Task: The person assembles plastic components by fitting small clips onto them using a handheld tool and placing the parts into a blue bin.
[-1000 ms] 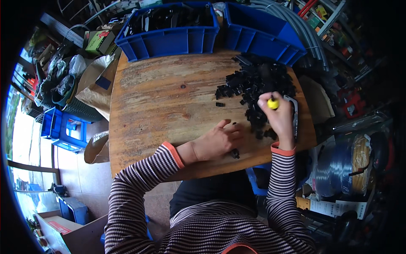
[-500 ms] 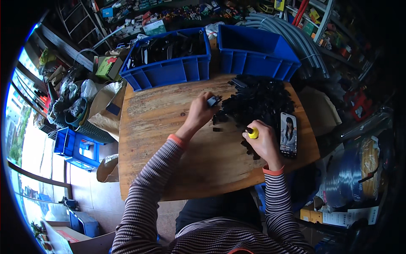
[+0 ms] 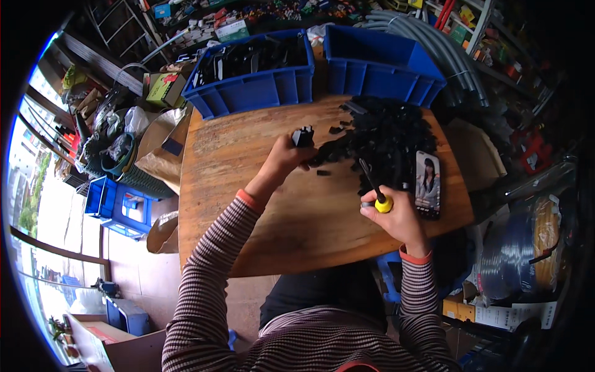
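Note:
My left hand [image 3: 284, 155] is closed around a small black plastic part [image 3: 303, 136], its pale top face showing above my fingers. It hovers over the wooden table [image 3: 273, 235], just left of a heap of black plastic pieces [image 3: 390, 133]. Closed too, my right hand [image 3: 400, 214] grips what looks like a screwdriver [image 3: 383, 204] by its yellow handle. The tool's dark shaft points up and away, across the near edge of the heap. A single loose black piece [image 3: 323, 173] lies on the wood between my hands.
At the table's far side stand a blue bin [image 3: 254, 90] full of black pieces and a second blue bin [image 3: 384, 80] with a dark interior. A phone [image 3: 427, 185] showing a person lies right of my right hand. Grey coiled conduit [image 3: 462, 71] is behind.
My left hand has turned the black part more upright. My right hand has drawn back slightly, and the tool's shaft now shows pointing away. The whole view has shifted a little.

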